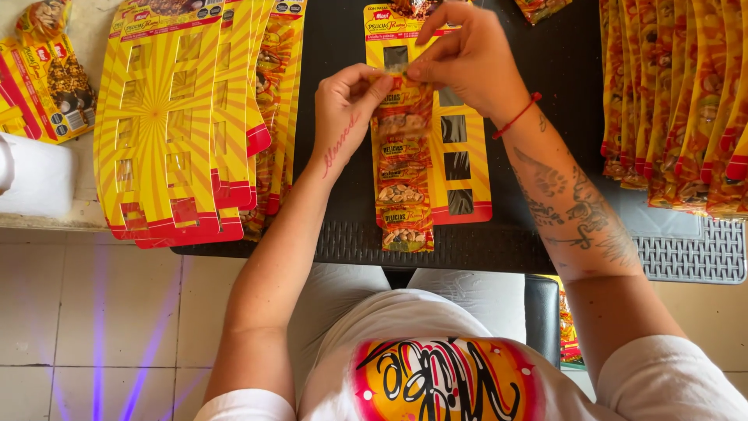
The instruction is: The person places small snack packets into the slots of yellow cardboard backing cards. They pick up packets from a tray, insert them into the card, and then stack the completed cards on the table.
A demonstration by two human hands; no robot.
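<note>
- The left hand [347,109] pinches the top edge of the uppermost snack packet [402,100] between thumb and forefinger, the other fingers curled under
- The right hand [467,54] comes in from above and grips the same top edge with its fingertips, touching the left thumb; a red string bracelet [518,115] circles its wrist
- That packet heads a column of small snack packets [403,195] hanging down the left side of a yellow display card [467,156] with a red bottom edge; the column starts right under both hands and ends near the front edge of the black table [335,47]
- The card's right side shows a row of bare rectangular slots [453,129], just beside the right wrist
- To the left of the left hand, well apart, lies a fanned stack of empty yellow cards [167,117], overhanging the table edge
- At the far right lies a row of overlapping filled cards [674,101], partly on a grey ribbed mat [693,253]
- A white container [35,175] sits at the left border, with loose snack bags [54,78] above it
</note>
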